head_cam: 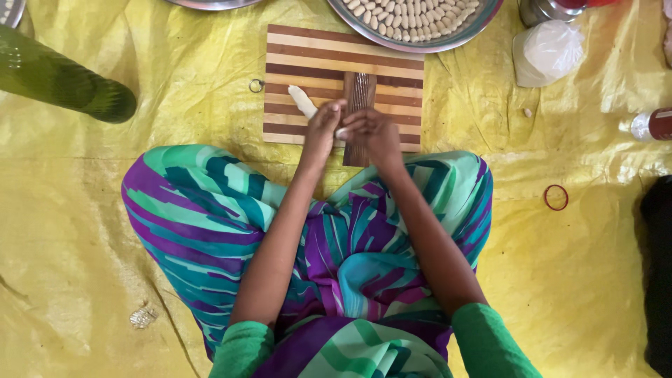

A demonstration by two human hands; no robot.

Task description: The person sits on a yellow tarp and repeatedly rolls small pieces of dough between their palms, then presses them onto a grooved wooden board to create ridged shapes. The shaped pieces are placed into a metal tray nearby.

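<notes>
I see the left hand (323, 126) closed on the near end of a pale dough roll (303, 101) lying on the striped wooden board (392, 66). The right hand (374, 133) meets it fingertip to fingertip, pinching a small dough piece (341, 132) beside the dark ridged paddle (359, 94). A steel bowl of shaped pieces (413, 21) sits beyond the board on yellow sheeting (84, 210).
</notes>
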